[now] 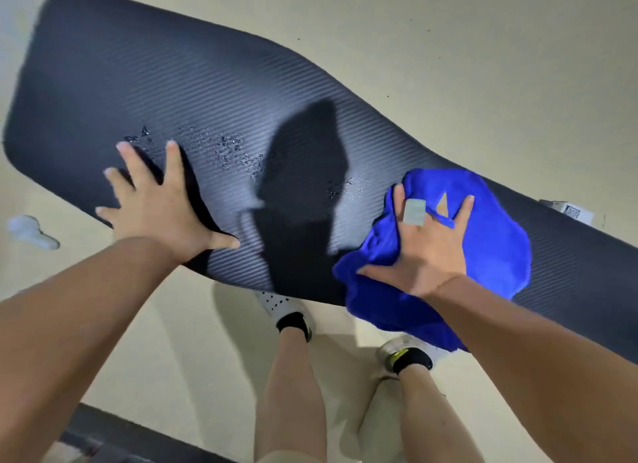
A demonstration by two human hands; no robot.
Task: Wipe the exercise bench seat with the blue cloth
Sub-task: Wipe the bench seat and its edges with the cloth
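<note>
The blue cloth (483,241) is pressed flat onto the bench seat (172,93) near its right end by the right hand (428,252), fingers spread rather than clenched. The open left hand (162,203) is planted beside the water droplets (234,151), likely steadying the seat.
</note>
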